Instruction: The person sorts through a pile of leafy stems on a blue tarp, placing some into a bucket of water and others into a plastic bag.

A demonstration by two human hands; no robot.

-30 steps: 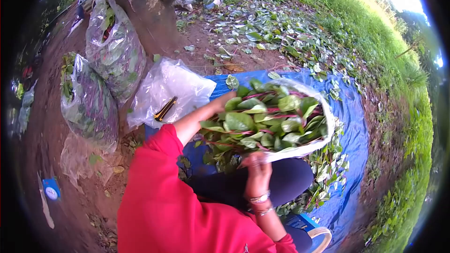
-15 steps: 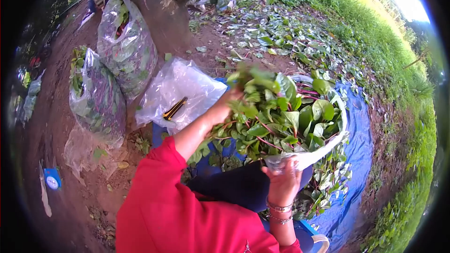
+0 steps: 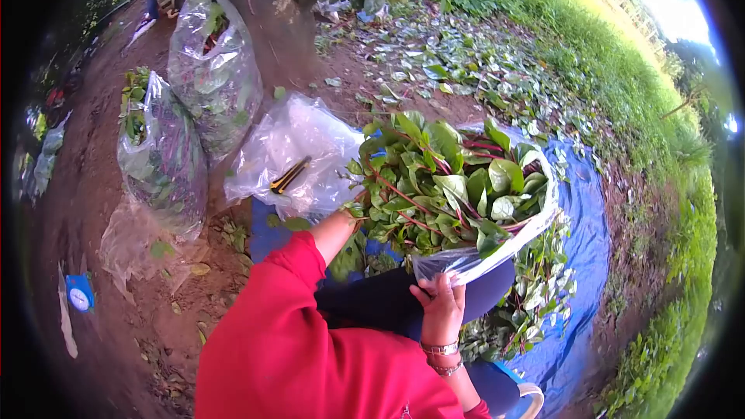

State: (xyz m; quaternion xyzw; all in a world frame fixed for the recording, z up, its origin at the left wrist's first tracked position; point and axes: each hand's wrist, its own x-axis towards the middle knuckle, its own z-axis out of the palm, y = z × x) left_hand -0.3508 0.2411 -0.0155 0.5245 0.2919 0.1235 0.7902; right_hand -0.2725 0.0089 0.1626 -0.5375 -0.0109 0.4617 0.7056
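A clear plastic bag (image 3: pixel 535 221) is packed with leafy greens (image 3: pixel 466 186), glossy leaves on reddish stems. At its near rim, my right hand (image 3: pixel 444 302) pinches the plastic between thumb and fingers. My left hand (image 3: pixel 347 223) is at the left side of the heap, closed around a bunch of leafy stems (image 3: pixel 388 213); leaves cover most of its fingers. Beyond the left hand, a yellow-and-black cutter (image 3: pixel 291 174) lies on an empty, crumpled plastic bag (image 3: pixel 310 140).
Two filled plastic bags (image 3: pixel 213 70) (image 3: pixel 163 163) stand at the left. A blue dial scale (image 3: pixel 80 292) lies on the soil. Under the greens spreads a blue tarp (image 3: pixel 586 225), with more cut stems (image 3: pixel 535 291) on it. A tree trunk (image 3: pixel 275 23) rises behind.
My left hand has come down and toward me, with the leafy stems lowered against the heap. My right hand and the filled bag have shifted slightly left.
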